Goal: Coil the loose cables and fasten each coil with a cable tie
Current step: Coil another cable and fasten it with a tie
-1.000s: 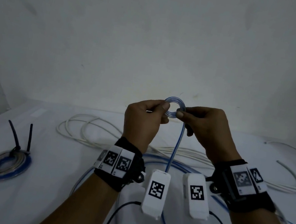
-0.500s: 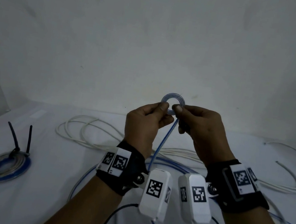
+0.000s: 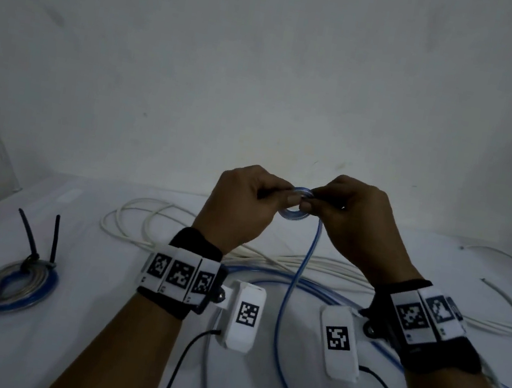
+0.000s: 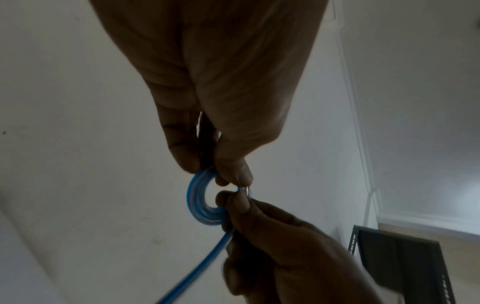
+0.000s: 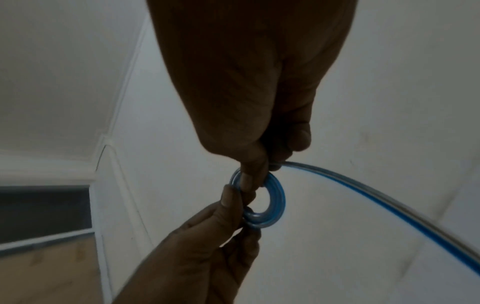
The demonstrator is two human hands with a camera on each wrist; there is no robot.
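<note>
Since the coil [image 3: 293, 215] is tiny and wound tight, imo the big risk is it springing open the sec either pinch slackens, bc nothing ties it yet. Blue cable [image 3: 292, 286] looks stiffish w/ a clear jacket, so the loops prob want to unwind. Other risk: the long tail hanging btw the wrists snags on the white cable [image 3: 156, 221] lying past the hands and yanks the coil sideways mid-wrap.

Hands rn: both raised above the table [image 3: 77, 316], fingertips nearly meeting. Left hand [image 3: 238, 211] pinches the coil's rim btw thumb and forefinger, other fingers curled in. Right hand [image 3: 354, 222] pinches the opposite rim and, from the right wrist view, also holds the running strand right where it leaves the coil [image 5: 262, 203]. Neither hand is spread at all, just tight pinches.

Way off to the left hand's side sits a finished coil [image 3: 17, 286] w/ a black cable tie [image 3: 35, 246] sticking up, so one's done; this one's barely started, lots of slack left below the wrists.
</note>
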